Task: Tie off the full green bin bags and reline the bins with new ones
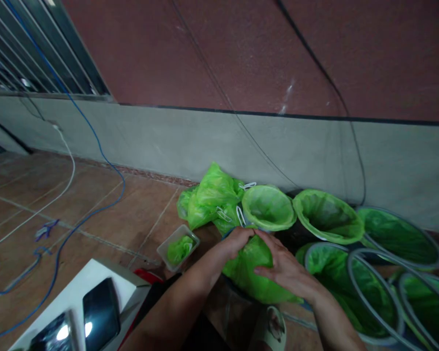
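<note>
A bright green plastic bag (255, 276) covers the top of a dark round bin near my feet. At its far edge lies my left hand (239, 242), fingers closed on the plastic and partly hidden. My right hand (287, 268) rests across the bag from the right, its thumb spread away from the outstretched fingers. The fingertips of both hands come close together at the far rim. Just beyond them is a green-lined bin (269, 207), with bunched green bags (214, 197) to its left.
More bins with green liners stand at right, including one by the wall (327, 214). A clear tub (177, 247) holds green plastic. Two phones, one a black phone (101, 312), lie on a white box (98, 273). A blue cable (91, 212) crosses the tiled floor.
</note>
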Tool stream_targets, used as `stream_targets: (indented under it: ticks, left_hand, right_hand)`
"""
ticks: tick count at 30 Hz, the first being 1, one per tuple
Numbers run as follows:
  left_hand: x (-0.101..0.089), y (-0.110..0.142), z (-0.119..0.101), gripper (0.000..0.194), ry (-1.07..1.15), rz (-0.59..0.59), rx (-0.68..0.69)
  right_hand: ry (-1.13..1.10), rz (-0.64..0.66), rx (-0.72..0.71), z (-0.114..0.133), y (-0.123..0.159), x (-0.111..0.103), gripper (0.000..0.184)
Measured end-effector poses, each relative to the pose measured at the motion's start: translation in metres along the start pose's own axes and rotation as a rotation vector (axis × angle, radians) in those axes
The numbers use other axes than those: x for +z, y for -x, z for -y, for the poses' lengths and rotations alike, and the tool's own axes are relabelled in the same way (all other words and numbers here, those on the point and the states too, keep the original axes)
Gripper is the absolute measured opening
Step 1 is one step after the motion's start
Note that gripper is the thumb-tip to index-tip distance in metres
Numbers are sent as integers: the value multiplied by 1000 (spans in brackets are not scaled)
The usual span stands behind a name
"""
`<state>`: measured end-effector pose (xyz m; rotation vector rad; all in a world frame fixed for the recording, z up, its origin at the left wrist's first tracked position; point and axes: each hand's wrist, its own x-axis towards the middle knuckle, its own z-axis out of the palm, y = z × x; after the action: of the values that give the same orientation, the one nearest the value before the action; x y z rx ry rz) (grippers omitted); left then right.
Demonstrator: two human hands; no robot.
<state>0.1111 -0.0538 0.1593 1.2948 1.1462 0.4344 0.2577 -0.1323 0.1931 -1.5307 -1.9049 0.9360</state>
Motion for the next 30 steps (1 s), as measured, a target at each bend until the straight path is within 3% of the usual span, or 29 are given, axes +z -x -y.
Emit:
stream_targets:
  ticks: [4,7,9,12,14,15,18,21,24,26,28,30]
  left_hand:
    - [-3,-1,-8,22,97,78,-164]
    - [-9,2,-14,27,79,61,-157]
    - [-15,5,-20,40,1,-20,-79]
    - [-26,13,-30,67,-251,-114,256]
    - [-30,20,-36,74,-434,-9,492]
    - [-30,24,-38,75,-497,84,548]
    - [-27,30,-40,69,-606,249,536]
    - [-22,27,-36,51,-627,190,469]
    - [-21,20,-30,27,-644,113,420]
    - [-22,16,-27,26,-649,60,402]
    - [-24,14,-26,28,-637,5,378]
    - [-26,12,-25,26,-600,-41,361]
  right_hand:
    - [22,-8,82,-11,-7,12,64]
    - [43,-49,146,-19,-10,8,43]
    - [22,-75,190,-24,-12,4,35]
    - [-122,-139,199,-29,-17,1,32]
    - [-267,-196,205,-28,-19,0,32]
    - [-345,-223,227,-26,-21,-1,33]
    - [-593,-265,344,-15,-22,-3,39]
    - [-748,-237,398,-9,-22,-5,45]
    - [-603,-315,415,-12,-23,-7,53]
    - [-427,-398,380,-16,-24,-10,59]
    - [-282,-421,278,-15,-23,-13,61]
    - [-177,-357,153,-8,-19,-14,59]
